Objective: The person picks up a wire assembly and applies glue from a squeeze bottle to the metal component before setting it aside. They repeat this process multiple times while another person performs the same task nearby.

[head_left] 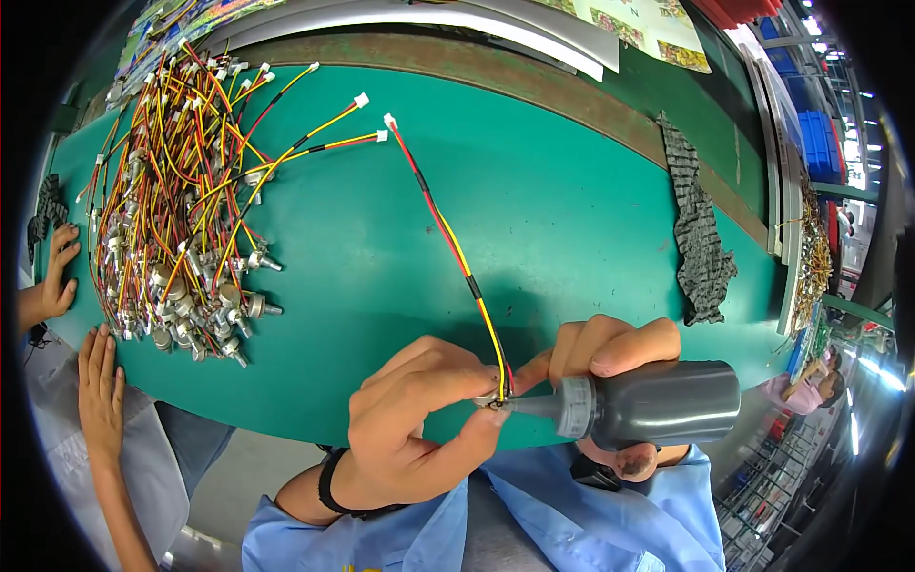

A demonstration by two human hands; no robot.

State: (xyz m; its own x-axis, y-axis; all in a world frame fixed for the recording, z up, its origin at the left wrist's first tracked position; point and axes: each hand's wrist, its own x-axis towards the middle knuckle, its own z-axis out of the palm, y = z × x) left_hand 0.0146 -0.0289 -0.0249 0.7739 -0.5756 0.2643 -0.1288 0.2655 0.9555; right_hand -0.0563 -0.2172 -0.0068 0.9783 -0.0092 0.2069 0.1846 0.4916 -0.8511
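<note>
Green table spread out in front of me; heap of wired parts sat far left on it, well apart from my hands; my left hand was closed in a pinch; my right hand gripped a dark bottle tipped on its side, long axis running roughly left-right; thin cable ran away from me, leaning slightly left; bottle's nozzle pointed left; small metal part sat at the cable's near end, in my left hand's pinch, straight left of the nozzle and just beside its tip; left hand was the nearer one; touching or not, couldn't tell.
</note>
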